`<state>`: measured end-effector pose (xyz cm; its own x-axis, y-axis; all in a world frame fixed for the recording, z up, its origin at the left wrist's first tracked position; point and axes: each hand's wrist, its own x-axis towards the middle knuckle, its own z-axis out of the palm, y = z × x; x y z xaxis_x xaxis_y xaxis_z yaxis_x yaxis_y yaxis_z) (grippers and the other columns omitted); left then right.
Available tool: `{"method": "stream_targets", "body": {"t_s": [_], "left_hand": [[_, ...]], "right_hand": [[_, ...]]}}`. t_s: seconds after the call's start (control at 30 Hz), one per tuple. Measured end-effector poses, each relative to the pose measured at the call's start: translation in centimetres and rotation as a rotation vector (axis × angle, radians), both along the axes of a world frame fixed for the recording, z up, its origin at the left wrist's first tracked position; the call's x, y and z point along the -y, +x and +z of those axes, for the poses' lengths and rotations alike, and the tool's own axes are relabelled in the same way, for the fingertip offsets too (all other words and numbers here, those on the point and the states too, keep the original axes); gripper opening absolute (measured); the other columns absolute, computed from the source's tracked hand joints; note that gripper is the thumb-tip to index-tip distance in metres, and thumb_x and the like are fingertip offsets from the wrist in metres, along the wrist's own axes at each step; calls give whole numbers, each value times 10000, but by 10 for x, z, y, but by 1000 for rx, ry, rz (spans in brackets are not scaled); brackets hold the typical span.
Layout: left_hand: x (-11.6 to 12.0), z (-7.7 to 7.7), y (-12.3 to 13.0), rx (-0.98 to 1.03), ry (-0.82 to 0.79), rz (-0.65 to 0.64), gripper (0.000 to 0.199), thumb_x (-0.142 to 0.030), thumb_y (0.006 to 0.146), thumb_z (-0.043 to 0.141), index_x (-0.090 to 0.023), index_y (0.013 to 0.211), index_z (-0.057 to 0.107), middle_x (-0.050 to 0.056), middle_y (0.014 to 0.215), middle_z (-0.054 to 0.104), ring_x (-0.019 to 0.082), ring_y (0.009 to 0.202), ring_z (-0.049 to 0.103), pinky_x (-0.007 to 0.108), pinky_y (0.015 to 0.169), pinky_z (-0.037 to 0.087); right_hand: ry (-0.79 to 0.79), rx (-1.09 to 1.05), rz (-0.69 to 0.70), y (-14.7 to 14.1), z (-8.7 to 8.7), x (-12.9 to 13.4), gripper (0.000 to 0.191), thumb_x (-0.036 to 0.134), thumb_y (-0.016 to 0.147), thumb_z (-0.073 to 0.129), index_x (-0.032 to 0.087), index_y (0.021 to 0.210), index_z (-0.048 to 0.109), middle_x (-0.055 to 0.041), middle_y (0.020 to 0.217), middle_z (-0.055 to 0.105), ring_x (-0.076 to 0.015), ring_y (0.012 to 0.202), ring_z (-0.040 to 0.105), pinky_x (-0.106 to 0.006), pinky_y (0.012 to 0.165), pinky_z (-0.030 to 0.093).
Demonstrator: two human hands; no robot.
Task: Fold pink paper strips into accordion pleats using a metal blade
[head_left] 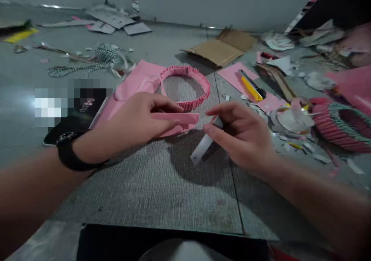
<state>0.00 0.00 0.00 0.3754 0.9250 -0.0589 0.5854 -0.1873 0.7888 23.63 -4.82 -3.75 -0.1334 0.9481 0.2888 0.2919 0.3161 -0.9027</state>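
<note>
Pink folded strip [189, 122] is lying low at centre, between the hands. Left to right: dark phone-like slab [62, 126] is resting beside a larger pink sheet [130, 85]; left hand [136, 116] is pinching the strip, thumb on its face, fingers closing from the far side. Strip is looking light, papery, fairly soft, probably creasing or crushing easily, not seeming slippery; best grip is probably lying along the folded length, light pressure, free right end staying uncrumpled. Pleated pink ring [199, 101] is sitting just beyond. Right hand [251, 139] is curling, thumb and index leaving a narrow gap; can't tell if it's gripping the pale strip [202, 148] beneath. Yellow cutter [251, 88] is lying farther right.
</note>
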Motion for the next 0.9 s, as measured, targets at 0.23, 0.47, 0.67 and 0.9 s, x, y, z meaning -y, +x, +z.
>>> {"method": "stream_targets", "body": {"t_s": [0.23, 0.47, 0.67, 0.9], "left_hand": [[6, -6, -5, 81, 236, -24, 101, -317, 880, 860, -317, 969, 906, -19, 936, 878, 215, 887, 829, 264, 793, 679], [14, -15, -4, 116, 443, -203, 126, -239, 911, 826, -322, 997, 867, -37, 983, 878, 200, 879, 827, 287, 814, 681], [19, -11, -6, 61, 527, -288, 119, -220, 914, 833, -300, 1001, 817, -52, 906, 844, 166, 746, 784, 265, 673, 620], [22, -4, -3, 81, 614, -379, 104, -150, 961, 803, -246, 959, 763, -48, 874, 809, 117, 762, 747, 234, 724, 597]], "right_hand": [[256, 512, -57, 2, -17, -7, 18, 215, 928, 685, 230, 933, 677, -79, 917, 745, -278, 860, 707, -415, 717, 533], [556, 396, -22, 4, -2, 3, 142, 194, 994, 650, 213, 1129, 689, -141, 1141, 797, -309, 1098, 745, -510, 972, 589], [580, 347, 156, 0, 2, 5, 100, 97, 1011, 669, 194, 1023, 693, -58, 962, 807, -182, 917, 731, -348, 868, 602], [606, 349, 168, -1, 6, 9, 130, 54, 940, 676, 177, 981, 683, -62, 914, 780, -188, 891, 697, -351, 823, 602]]}}
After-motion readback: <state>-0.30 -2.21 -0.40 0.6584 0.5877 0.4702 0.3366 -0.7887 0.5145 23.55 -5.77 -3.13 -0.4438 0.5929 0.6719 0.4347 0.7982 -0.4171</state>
